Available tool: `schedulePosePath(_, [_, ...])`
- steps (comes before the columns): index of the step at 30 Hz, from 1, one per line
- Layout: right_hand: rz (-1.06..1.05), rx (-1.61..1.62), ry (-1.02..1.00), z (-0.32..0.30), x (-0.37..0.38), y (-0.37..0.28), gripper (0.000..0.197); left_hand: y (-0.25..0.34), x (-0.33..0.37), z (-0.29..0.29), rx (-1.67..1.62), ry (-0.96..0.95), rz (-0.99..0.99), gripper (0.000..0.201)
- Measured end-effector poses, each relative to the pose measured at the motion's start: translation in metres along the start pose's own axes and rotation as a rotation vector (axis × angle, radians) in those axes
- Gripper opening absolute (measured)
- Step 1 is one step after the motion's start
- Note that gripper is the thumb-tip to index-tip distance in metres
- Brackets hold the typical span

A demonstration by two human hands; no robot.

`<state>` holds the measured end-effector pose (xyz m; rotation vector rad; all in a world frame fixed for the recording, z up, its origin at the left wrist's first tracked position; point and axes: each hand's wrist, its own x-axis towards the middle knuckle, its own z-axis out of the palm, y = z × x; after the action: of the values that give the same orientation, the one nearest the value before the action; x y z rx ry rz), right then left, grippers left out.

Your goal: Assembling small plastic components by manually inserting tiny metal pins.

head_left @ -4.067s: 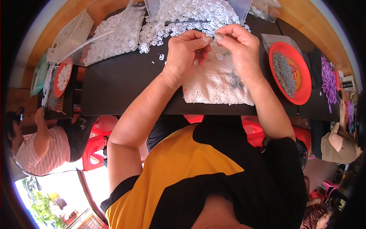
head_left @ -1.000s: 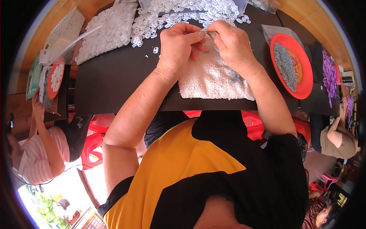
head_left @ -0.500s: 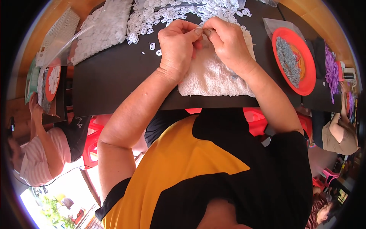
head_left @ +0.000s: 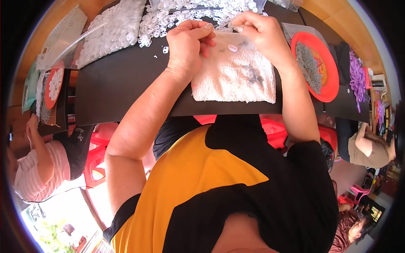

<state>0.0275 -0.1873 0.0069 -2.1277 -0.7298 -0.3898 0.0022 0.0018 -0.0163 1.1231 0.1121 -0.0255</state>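
Note:
My left hand is closed in a pinch over the left far corner of a pale towel; anything between thumb and forefinger is too small to make out. To its right, my right hand is raised over the towel's far right edge, thumb and fingertips drawn together, their contents also unclear. One small white oval plastic piece lies on the towel between my hands. Several thin grey metal pins are scattered over the towel's right half. Beyond my hands spreads a heap of white plastic pieces with holes.
A clear bag of white pieces lies at the far left of the dark table. A red dish at the right holds grey pins. Purple strips hang farther right. People sit at both sides.
My hands, touching before, have come apart, the right one moving away from the left. The white piece and the pins on the towel now show. The whole view has shifted slightly.

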Motion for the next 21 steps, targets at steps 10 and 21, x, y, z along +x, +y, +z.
schedulePosePath(10, [0.024,-0.504,-0.348,0.002,-0.010,-0.019,0.011,0.008,-0.001,-0.001,-0.070,-0.031,0.014,0.006])
schedulePosePath(21, [-0.035,-0.626,-0.392,0.007,-0.009,-0.024,0.010,0.014,0.002,-0.005,-0.060,-0.038,0.024,0.010])
